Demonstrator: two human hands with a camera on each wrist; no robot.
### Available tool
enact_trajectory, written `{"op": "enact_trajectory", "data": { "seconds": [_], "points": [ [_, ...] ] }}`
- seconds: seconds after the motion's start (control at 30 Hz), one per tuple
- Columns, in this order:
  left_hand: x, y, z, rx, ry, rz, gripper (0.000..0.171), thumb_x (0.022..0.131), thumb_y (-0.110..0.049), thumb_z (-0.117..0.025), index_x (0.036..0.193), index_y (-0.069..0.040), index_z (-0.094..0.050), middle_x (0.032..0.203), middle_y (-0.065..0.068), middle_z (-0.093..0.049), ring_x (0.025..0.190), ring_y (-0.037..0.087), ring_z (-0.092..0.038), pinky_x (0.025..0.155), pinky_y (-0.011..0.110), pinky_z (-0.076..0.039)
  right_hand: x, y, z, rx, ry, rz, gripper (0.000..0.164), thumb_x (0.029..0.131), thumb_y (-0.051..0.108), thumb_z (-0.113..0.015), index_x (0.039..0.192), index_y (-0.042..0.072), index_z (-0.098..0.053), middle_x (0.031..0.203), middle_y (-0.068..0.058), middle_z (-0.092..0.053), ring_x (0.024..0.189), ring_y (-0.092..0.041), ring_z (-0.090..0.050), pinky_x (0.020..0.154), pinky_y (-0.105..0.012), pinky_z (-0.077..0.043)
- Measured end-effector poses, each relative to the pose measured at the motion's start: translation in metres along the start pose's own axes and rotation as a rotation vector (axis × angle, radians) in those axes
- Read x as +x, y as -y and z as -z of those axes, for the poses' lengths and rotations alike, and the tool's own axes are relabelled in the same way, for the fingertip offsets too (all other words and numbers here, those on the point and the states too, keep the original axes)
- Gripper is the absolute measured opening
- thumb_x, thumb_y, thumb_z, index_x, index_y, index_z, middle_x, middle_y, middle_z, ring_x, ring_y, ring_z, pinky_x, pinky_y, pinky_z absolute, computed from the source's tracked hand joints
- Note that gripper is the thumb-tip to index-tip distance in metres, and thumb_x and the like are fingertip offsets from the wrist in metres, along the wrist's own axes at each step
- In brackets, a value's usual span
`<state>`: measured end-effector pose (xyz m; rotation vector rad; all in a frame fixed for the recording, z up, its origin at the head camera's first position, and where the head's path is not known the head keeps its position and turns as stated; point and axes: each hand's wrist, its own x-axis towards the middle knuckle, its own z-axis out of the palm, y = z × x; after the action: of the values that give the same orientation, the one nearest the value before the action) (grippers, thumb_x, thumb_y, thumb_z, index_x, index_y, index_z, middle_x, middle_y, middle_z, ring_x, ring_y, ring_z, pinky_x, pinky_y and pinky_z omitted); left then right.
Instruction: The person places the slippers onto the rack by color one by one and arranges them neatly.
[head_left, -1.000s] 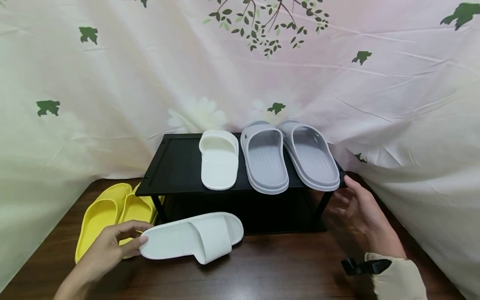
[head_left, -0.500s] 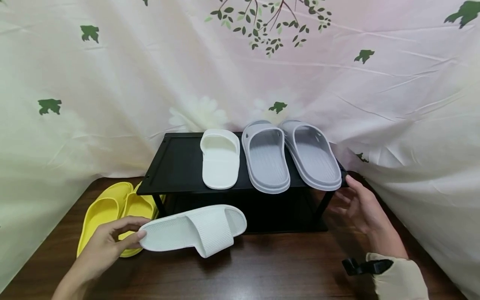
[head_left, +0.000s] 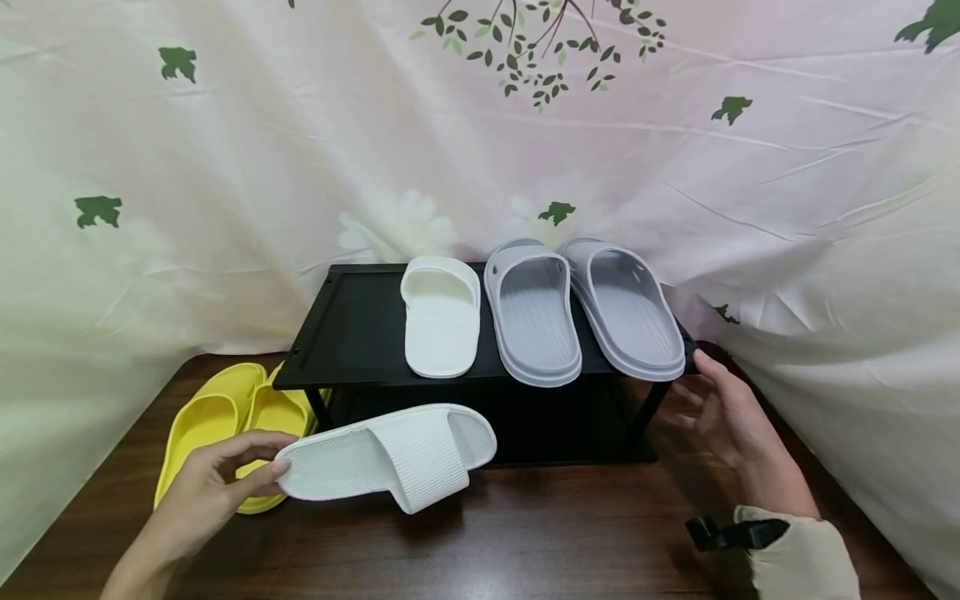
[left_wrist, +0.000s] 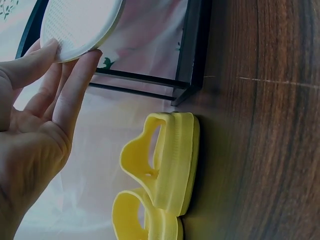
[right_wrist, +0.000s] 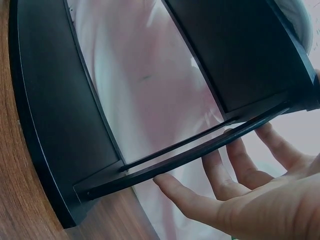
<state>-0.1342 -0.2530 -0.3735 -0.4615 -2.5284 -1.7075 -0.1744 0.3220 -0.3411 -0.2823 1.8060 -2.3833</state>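
Thumb and fingers of my left hand (head_left: pixel 206 483) pinch the heel end of a white slide slipper (head_left: pixel 422 457), its ribbed strap facing up and toe pointing right. It hangs over the table in front of a black two-tier shoe rack (head_left: pixel 352 329). On the top shelf sits a matching white slipper (head_left: pixel 441 343), heel toward me. Beside it stand two grey slippers (head_left: pixel 538 321). At the rack's right end is my right hand (head_left: pixel 731 421), thumb at the top shelf's corner. In the right wrist view its extended fingers (right_wrist: pixel 192 200) touch the side bar (right_wrist: pixel 200 149).
A pair of yellow slippers (head_left: pixel 202 429) stands on the brown wooden table (head_left: pixel 540 542), left of the rack and behind my left hand. A pale cloth (head_left: pixel 300 158) with printed leaves hangs behind and along both sides. The lower shelf (right_wrist: pixel 57 100) lies close over the table.
My left hand has raised the white slipper off the table, tilting its toe end upward and slightly right. My right hand stays at the rack's corner.
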Motion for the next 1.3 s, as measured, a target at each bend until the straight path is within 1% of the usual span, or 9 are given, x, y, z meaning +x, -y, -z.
{"op": "enact_trajectory", "data": {
  "seconds": [0.2, 0.33, 0.43, 0.63, 0.77, 1.0, 1.07, 1.13, 1.3],
  "points": [
    [-0.0013, 0.0005, 0.0017, -0.056, 0.002, -0.031, 0.029, 0.086, 0.000, -0.063, 0.114, 0.007, -0.059, 0.097, 0.002, -0.068, 0.081, 0.017, -0.068, 0.063, 0.043, -0.058, 0.0004, -0.0010, 0.0003, 0.004, 0.012, 0.005, 0.035, 0.104, 0.029, -0.027, 0.110, 0.023, -0.061, 0.104, 0.007, -0.068, 0.102, -0.011, -0.062, 0.082, -0.043, -0.053],
    [-0.0008, 0.0013, 0.0029, -0.112, 0.001, -0.054, 0.030, 0.085, 0.004, -0.063, 0.113, 0.010, -0.058, 0.097, 0.002, -0.069, 0.080, 0.016, -0.068, 0.062, 0.041, -0.058, -0.0002, -0.0012, 0.0003, 0.035, 0.027, 0.014, 0.036, 0.104, 0.027, -0.026, 0.111, 0.022, -0.061, 0.104, 0.006, -0.068, 0.103, -0.012, -0.063, 0.082, -0.043, -0.053],
    [-0.0005, 0.0017, 0.0036, -0.148, -0.008, -0.073, 0.029, 0.084, 0.005, -0.063, 0.112, 0.010, -0.058, 0.096, 0.002, -0.069, 0.079, 0.015, -0.068, 0.061, 0.040, -0.058, -0.0003, -0.0006, -0.0002, 0.024, 0.018, 0.015, 0.035, 0.104, 0.027, -0.027, 0.110, 0.022, -0.061, 0.103, 0.006, -0.068, 0.102, -0.012, -0.062, 0.082, -0.043, -0.053],
    [-0.0017, 0.0039, 0.0046, -0.249, -0.013, -0.147, 0.029, 0.083, 0.015, -0.058, 0.112, 0.012, -0.058, 0.097, 0.003, -0.069, 0.079, 0.015, -0.068, 0.060, 0.042, -0.057, 0.0000, -0.0003, -0.0002, 0.008, 0.003, 0.011, 0.033, 0.104, 0.028, -0.028, 0.110, 0.023, -0.061, 0.103, 0.006, -0.068, 0.102, -0.012, -0.062, 0.081, -0.043, -0.053],
    [-0.0021, 0.0047, 0.0050, -0.290, -0.031, -0.168, 0.031, 0.083, 0.018, -0.055, 0.112, 0.011, -0.059, 0.098, 0.002, -0.069, 0.079, 0.014, -0.068, 0.059, 0.040, -0.057, 0.0001, -0.0003, -0.0001, 0.006, 0.000, 0.011, 0.033, 0.104, 0.028, -0.028, 0.110, 0.023, -0.060, 0.104, 0.007, -0.067, 0.103, -0.012, -0.062, 0.081, -0.044, -0.053],
    [-0.0001, 0.0032, 0.0062, -0.444, -0.019, -0.228, 0.032, 0.082, 0.023, -0.051, 0.112, 0.012, -0.057, 0.101, 0.008, -0.070, 0.085, 0.014, -0.069, 0.061, 0.037, -0.057, -0.0003, 0.0007, -0.0008, 0.006, 0.002, 0.015, 0.033, 0.104, 0.028, -0.029, 0.111, 0.022, -0.060, 0.104, 0.006, -0.068, 0.103, -0.013, -0.062, 0.081, -0.044, -0.053],
    [0.0001, 0.0027, 0.0062, -0.468, -0.011, -0.240, 0.033, 0.082, 0.024, -0.049, 0.113, 0.013, -0.057, 0.102, 0.008, -0.069, 0.086, 0.015, -0.069, 0.062, 0.037, -0.057, -0.0005, 0.0009, -0.0009, 0.003, 0.001, 0.015, 0.033, 0.104, 0.028, -0.028, 0.111, 0.022, -0.060, 0.104, 0.006, -0.068, 0.103, -0.012, -0.062, 0.081, -0.044, -0.053],
    [0.0002, 0.0030, 0.0062, -0.489, -0.001, -0.247, 0.034, 0.082, 0.025, -0.048, 0.114, 0.014, -0.055, 0.103, 0.009, -0.069, 0.087, 0.016, -0.069, 0.062, 0.038, -0.057, -0.0005, 0.0008, -0.0009, -0.001, -0.002, 0.013, 0.033, 0.104, 0.028, -0.029, 0.111, 0.023, -0.060, 0.104, 0.006, -0.068, 0.103, -0.012, -0.062, 0.081, -0.044, -0.053],
    [-0.0008, 0.0036, 0.0067, -0.457, -0.027, -0.199, 0.034, 0.084, 0.023, -0.049, 0.117, 0.015, -0.053, 0.102, 0.005, -0.069, 0.088, 0.015, -0.069, 0.061, 0.040, -0.057, -0.0001, 0.0009, -0.0007, -0.012, -0.012, 0.004, 0.032, 0.103, 0.029, -0.029, 0.112, 0.023, -0.060, 0.105, 0.007, -0.067, 0.103, -0.011, -0.062, 0.081, -0.044, -0.053]
  ]
}}
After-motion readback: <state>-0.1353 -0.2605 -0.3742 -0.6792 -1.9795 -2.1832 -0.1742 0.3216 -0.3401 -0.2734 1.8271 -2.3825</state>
